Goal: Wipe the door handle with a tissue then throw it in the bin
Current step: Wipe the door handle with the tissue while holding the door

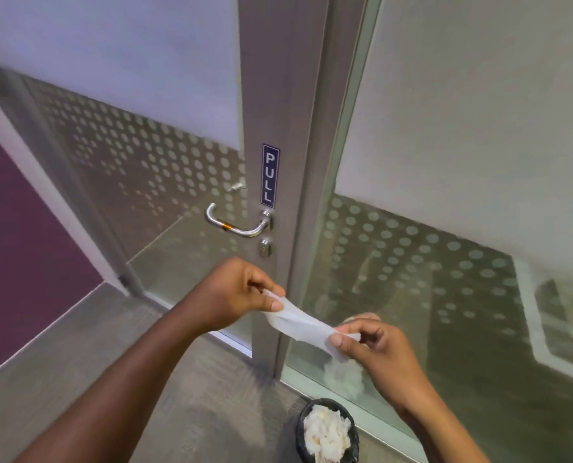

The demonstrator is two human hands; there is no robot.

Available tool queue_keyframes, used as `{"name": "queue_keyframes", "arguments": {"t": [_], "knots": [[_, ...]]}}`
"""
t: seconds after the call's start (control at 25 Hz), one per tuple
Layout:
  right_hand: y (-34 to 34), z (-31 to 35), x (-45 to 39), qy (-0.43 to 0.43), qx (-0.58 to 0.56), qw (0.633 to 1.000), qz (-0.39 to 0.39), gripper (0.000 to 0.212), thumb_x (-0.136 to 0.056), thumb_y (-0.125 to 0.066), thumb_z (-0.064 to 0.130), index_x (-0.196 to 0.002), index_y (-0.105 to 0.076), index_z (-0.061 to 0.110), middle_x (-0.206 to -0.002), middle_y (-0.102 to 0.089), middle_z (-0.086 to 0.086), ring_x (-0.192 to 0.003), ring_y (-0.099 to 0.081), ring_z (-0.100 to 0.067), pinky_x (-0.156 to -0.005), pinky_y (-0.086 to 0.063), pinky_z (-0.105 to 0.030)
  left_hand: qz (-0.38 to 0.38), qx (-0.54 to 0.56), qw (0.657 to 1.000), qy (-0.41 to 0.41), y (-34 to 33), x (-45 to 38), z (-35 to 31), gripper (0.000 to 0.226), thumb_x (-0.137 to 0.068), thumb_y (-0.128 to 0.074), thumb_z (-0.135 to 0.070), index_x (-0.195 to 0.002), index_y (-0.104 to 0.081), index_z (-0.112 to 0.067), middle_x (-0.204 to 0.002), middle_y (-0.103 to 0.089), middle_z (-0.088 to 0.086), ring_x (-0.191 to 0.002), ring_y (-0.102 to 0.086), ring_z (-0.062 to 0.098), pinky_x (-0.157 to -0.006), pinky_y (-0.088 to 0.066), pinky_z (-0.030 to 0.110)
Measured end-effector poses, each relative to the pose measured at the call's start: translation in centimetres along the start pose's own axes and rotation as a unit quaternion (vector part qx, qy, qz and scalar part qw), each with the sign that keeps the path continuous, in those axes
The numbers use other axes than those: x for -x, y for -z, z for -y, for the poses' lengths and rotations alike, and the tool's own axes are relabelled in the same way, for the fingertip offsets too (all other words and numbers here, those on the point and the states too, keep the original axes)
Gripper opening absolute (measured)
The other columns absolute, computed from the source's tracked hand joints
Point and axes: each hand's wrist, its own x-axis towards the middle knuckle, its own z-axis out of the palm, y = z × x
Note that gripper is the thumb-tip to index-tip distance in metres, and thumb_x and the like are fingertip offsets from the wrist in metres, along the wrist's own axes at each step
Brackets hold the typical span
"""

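1. Left hand (241,292): thumb and forefinger pinched on one end of tissue (298,324), other fingers curled.
2. Right hand (372,345): fingertips pinched on opposite end, lower right of centre.
3. Tissue stretched taut between both hands, mid-frame, in front of door frame.
4. Door handle (236,223) above hands, centre frame, untouched; PULL label (270,175) just above it.
5. Bin (326,432) on floor at bottom edge, below right hand, filled with crumpled white paper.

Door handle (236,225): polished metal, glossy. Tissue (303,324): thin white paper, soft, matt. Door frame (278,95): matt grey, smooth. Glass panel (445,162): frosted, dotted film. Floor (111,345): grey carpet, rough. Bin (326,431): black, crumpled paper inside.
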Motion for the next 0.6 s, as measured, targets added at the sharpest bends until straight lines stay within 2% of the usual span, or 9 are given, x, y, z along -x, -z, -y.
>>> {"name": "queue_keyframes", "arguments": {"t": [0.04, 0.12, 0.16, 0.24, 0.36, 0.44, 0.52, 0.6], "knots": [[-0.5, 0.3, -1.2, 0.010, -0.002, 1.000, 0.010, 0.014, -0.073, -0.086, 0.026, -0.079, -0.084, 0.014, -0.097, -0.074, -0.007, -0.083, -0.068, -0.016, -0.076, -0.053, -0.025, -0.041, -0.038, 0.998, -0.006, 0.8, 0.1, -0.1, 0.022, -0.085, -0.093, -0.010, -0.086, -0.085, -0.031, -0.071, -0.079, -0.010, -0.068, -0.067, -0.002, -0.072, -0.050, 0.019], [-1.9, 1.1, -3.4, 0.007, -0.029, 0.997, 0.065, 0.005, -0.084, -0.082, 0.011, -0.079, -0.082, 0.011, -0.082, -0.075, -0.004, -0.071, -0.065, -0.016, -0.065, -0.056, -0.023, -0.131, -0.088, 0.987, -0.011, 2.4, 0.7, 0.1, 0.014, -0.086, -0.092, -0.015, -0.086, -0.086, -0.027, -0.090, -0.081, 0.001, -0.085, -0.073, 0.015, -0.083, -0.054, 0.033], [-2.7, 1.4, -4.4, 0.010, -0.025, 0.996, 0.086, 0.011, -0.089, -0.078, 0.006, -0.080, -0.081, 0.010, -0.074, -0.072, -0.005, -0.064, -0.062, -0.016, -0.060, -0.055, -0.023, -0.157, -0.093, 0.983, -0.014, 3.1, 1.0, 0.3, 0.011, -0.089, -0.090, -0.015, -0.088, -0.085, -0.025, -0.097, -0.079, 0.004, -0.094, -0.073, 0.022, -0.090, -0.054, 0.037], [-4.4, 2.4, -6.2, 0.034, 0.012, 0.994, 0.102, 0.014, -0.094, -0.074, 0.005, -0.083, -0.079, 0.011, -0.067, -0.065, -0.005, -0.059, -0.055, -0.014, -0.054, -0.051, -0.023, -0.181, -0.067, 0.981, -0.007, 4.8, 1.3, 1.2, 0.009, -0.095, -0.085, -0.013, -0.091, -0.081, -0.021, -0.106, -0.079, 0.005, -0.101, -0.074, 0.022, -0.095, -0.056, 0.039], [-7.3, 4.1, -8.9, 0.081, 0.052, 0.993, 0.067, 0.011, -0.094, -0.075, 0.011, -0.083, -0.077, 0.014, -0.056, -0.054, 0.003, -0.050, -0.046, -0.012, -0.052, -0.042, -0.027, -0.209, -0.023, 0.978, -0.005, 7.8, 0.5, 2.8, 0.003, -0.096, -0.083, -0.012, -0.094, -0.080, -0.012, -0.094, -0.081, 0.018, -0.080, -0.069, 0.016, -0.083, -0.052, 0.034], [-9.1, 5.2, -10.9, 0.107, 0.082, 0.991, 0.019, 0.008, -0.092, -0.078, 0.016, -0.084, -0.076, 0.017, -0.051, -0.050, 0.007, -0.047, -0.050, -0.011, -0.056, -0.044, -0.030, -0.250, -0.027, 0.968, -0.009, 10.0, -1.3, 4.0, 0.007, -0.093, -0.087, -0.016, -0.093, -0.082, -0.011, -0.087, -0.077, 0.029, -0.073, -0.060, 0.018, -0.075, -0.046, 0.034], [-11.0, 5.9, -12.8, 0.134, 0.139, 0.981, -0.034, 0.009, -0.090, -0.079, 0.022, -0.082, -0.076, 0.020, -0.052, -0.052, 0.001, -0.050, -0.052, -0.011, -0.055, -0.042, -0.028, -0.283, -0.030, 0.959, -0.009, 12.1, -3.7, 5.2, 0.013, -0.089, -0.091, -0.021, -0.091, -0.083, -0.011, -0.083, -0.076, 0.029, -0.069, -0.057, 0.018, -0.072, -0.045, 0.034], [-12.5, 6.5, -14.6, 0.160, 0.215, 0.960, -0.080, 0.011, -0.090, -0.077, 0.027, -0.080, -0.076, 0.023, -0.056, -0.057, -0.007, -0.049, -0.046, -0.007, -0.050, -0.036, -0.019, -0.293, -0.031, 0.956, -0.011, 13.7, -6.1, 6.3, 0.018, -0.086, -0.093, -0.026, -0.088, -0.083, -0.012, -0.079, -0.076, 0.024, -0.065, -0.056, 0.017, -0.070, -0.045, 0.033]]}}
